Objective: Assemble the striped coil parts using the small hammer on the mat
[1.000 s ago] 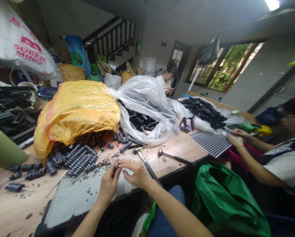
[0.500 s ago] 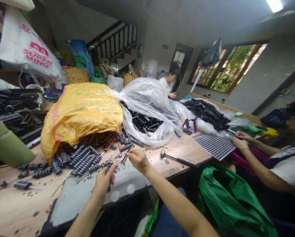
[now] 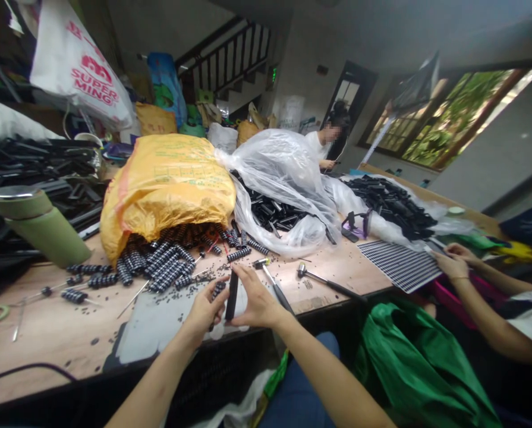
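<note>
My left hand (image 3: 204, 310) is closed round a dark piece with black-and-white rings (image 3: 219, 289), mostly hidden by the fingers. My right hand (image 3: 257, 299) holds a flat black bar (image 3: 232, 294) on end between thumb and fingertips, close beside the left hand. Both are above the front edge of a grey board (image 3: 147, 330). Just beyond the right hand lies a hammer (image 3: 272, 279), partly covered by it. Several ringed black-and-white rollers (image 3: 163, 267) spill from the yellow sack (image 3: 172, 178), with small dark bits scattered about.
A second hammer (image 3: 328, 281) lies farther right. Behind stand a clear plastic bag (image 3: 287, 160) of black pieces and a green flask (image 3: 38, 226). On the right, a co-worker's hands (image 3: 455, 261) are at a checkered sheet (image 3: 397, 264). A green bag (image 3: 408, 351) hangs below the table edge.
My view has turned a little left. My right hand has drawn back toward my left hand, and the black bar in it now stands upright. The near hammer shows more fully.
</note>
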The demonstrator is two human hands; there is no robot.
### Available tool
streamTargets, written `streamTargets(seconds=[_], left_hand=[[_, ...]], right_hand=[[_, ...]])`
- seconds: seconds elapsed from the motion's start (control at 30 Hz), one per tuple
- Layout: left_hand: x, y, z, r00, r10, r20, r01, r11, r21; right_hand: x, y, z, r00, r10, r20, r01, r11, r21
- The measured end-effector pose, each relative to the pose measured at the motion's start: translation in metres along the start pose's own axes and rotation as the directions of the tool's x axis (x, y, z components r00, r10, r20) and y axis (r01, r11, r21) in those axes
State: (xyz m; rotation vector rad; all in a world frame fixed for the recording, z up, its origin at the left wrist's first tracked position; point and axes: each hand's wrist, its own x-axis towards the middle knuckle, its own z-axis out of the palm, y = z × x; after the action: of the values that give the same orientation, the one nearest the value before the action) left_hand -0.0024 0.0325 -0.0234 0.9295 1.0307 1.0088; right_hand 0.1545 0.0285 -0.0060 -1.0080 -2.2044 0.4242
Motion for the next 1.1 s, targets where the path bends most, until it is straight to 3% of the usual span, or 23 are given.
streamTargets(seconds=[0.1,0.23,0.33,0.9,0.97,1.03,1.1], left_hand=[[-0.003,0.005,0.003,0.999,-0.028,-0.020,0.022,0.974,-0.224],[-0.006,0.006,0.009,0.999,-0.029,-0.044,0.013,0.945,-0.326],[-0.007,0.004,0.013,0.999,-0.045,-0.011,0.040,0.956,-0.291],[0.005,0.002,0.016,0.977,-0.199,-0.083,0.191,0.977,-0.095],[0.006,-0.004,0.015,0.987,-0.135,-0.088,0.135,0.991,-0.012],[0.007,-0.016,0.013,0.994,0.056,-0.098,-0.037,0.981,0.189],[0.006,-0.031,0.010,0.946,0.320,-0.044,-0.262,0.839,0.476]], right_hand=[[-0.003,-0.008,0.009,1.000,-0.006,-0.029,0.009,0.993,0.120],[-0.007,-0.014,0.020,1.000,-0.016,-0.026,0.020,0.991,0.134],[-0.007,-0.013,0.025,1.000,-0.007,-0.027,0.010,0.991,0.135],[-0.014,-0.013,0.034,0.980,0.198,-0.007,-0.191,0.954,0.230],[-0.014,-0.011,0.039,0.973,0.228,-0.036,-0.216,0.954,0.209],[-0.017,-0.006,0.047,0.961,0.268,-0.063,-0.255,0.953,0.163],[-0.022,0.001,0.055,0.950,0.306,-0.067,-0.300,0.950,0.091]])
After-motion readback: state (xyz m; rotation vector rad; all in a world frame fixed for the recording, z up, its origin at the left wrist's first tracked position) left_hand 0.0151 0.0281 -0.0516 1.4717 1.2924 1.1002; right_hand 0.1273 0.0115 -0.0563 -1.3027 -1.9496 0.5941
